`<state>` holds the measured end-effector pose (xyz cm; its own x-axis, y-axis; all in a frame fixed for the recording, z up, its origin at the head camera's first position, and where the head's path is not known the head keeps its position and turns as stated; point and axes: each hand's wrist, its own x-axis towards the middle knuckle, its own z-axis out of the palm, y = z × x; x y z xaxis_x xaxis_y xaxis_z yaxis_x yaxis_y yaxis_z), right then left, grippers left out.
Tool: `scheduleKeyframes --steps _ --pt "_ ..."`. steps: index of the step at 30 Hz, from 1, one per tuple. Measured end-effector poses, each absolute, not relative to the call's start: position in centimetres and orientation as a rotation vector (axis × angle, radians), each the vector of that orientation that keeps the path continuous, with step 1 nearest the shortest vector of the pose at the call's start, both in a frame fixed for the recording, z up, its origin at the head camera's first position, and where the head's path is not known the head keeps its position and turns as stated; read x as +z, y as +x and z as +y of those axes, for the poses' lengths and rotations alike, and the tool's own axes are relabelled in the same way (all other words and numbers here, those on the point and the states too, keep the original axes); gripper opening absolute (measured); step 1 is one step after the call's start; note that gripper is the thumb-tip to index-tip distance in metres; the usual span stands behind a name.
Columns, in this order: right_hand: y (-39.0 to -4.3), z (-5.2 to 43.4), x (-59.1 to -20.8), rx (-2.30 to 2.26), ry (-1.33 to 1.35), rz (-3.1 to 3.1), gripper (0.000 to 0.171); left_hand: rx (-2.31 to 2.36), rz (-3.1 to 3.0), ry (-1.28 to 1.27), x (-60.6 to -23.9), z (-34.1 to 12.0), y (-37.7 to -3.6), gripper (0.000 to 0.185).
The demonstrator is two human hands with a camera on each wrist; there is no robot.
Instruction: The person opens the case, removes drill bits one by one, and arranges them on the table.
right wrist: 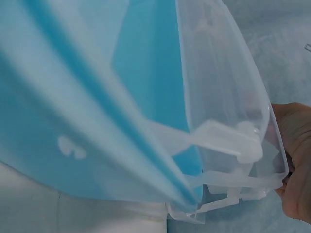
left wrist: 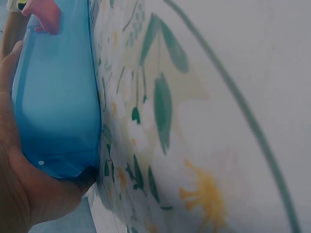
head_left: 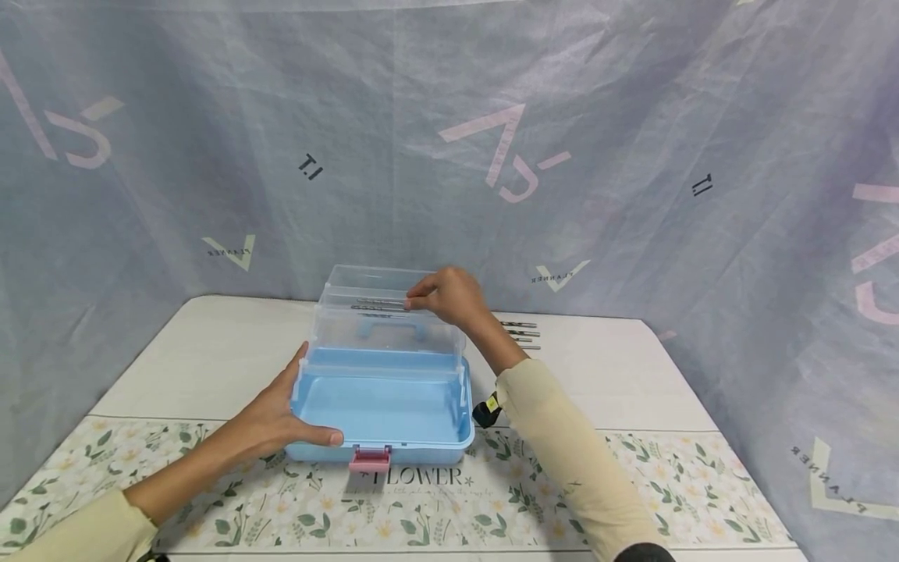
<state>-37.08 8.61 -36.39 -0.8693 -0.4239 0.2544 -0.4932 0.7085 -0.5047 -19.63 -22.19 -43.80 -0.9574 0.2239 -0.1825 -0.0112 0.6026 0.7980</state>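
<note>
A light blue plastic storage box with a pink latch stands with its clear lid raised at the back. My left hand rests against its front left corner, thumb along the front rim and straight fingers down the left side. The box's blue front fills much of the left wrist view. Over the clear plastic, my right hand pinches metal drill bits at their right ends; they point left. Beyond the clear edge, only part of this hand shows in the right wrist view.
Several more drill bits lie side by side on the white table right of the box, partly behind my right forearm. A floral cloth covers the table's front part. A grey printed curtain hangs close behind the table.
</note>
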Motion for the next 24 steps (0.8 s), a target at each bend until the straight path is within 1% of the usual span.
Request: scheduleKeyframes --steps 14,24 --pt "-37.15 8.3 -36.2 0.843 0.806 -2.816 0.016 1.272 2.578 0.172 -43.81 -22.19 -19.59 0.168" --pt "-37.16 8.25 -35.78 0.861 0.959 -2.83 0.018 1.273 2.573 0.172 -43.84 -22.21 -19.64 0.168"
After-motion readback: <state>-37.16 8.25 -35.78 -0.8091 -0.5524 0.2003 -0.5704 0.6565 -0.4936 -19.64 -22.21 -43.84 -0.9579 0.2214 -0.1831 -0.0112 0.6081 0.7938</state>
